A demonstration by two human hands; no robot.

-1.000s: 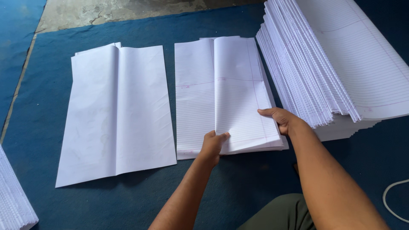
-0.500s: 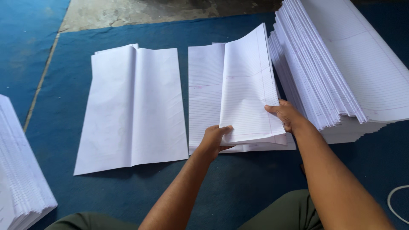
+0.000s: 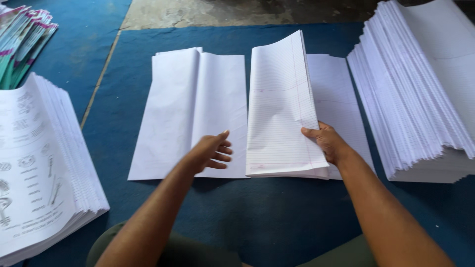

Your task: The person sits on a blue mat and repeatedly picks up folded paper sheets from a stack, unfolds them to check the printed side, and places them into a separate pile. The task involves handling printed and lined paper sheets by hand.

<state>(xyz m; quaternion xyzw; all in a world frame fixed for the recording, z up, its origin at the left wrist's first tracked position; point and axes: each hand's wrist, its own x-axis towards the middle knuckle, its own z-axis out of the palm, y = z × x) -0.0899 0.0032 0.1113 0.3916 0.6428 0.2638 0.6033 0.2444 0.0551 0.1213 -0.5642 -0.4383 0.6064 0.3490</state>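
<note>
My right hand (image 3: 328, 142) grips the lower right edge of a folded bundle of ruled sheets (image 3: 281, 106), which stands lifted and tilted over a low pile of ruled paper (image 3: 341, 109). My left hand (image 3: 210, 152) hovers open, fingers spread, over the lower right corner of a plain white creased sheet (image 3: 190, 111) lying flat to the left of the bundle. It holds nothing.
A tall fanned stack of ruled sheets (image 3: 425, 84) fills the right side. A stack of printed sheets with drawings (image 3: 39, 168) lies at the left, with coloured booklets (image 3: 22, 39) behind it. Everything rests on a blue mat (image 3: 277, 217); bare concrete floor (image 3: 237, 11) shows beyond.
My right hand has lifted the ruled bundle and swung it leftward off its pile. My left hand let go of the bundle's bottom edge and moved left over the plain sheet. The view shifted left.
</note>
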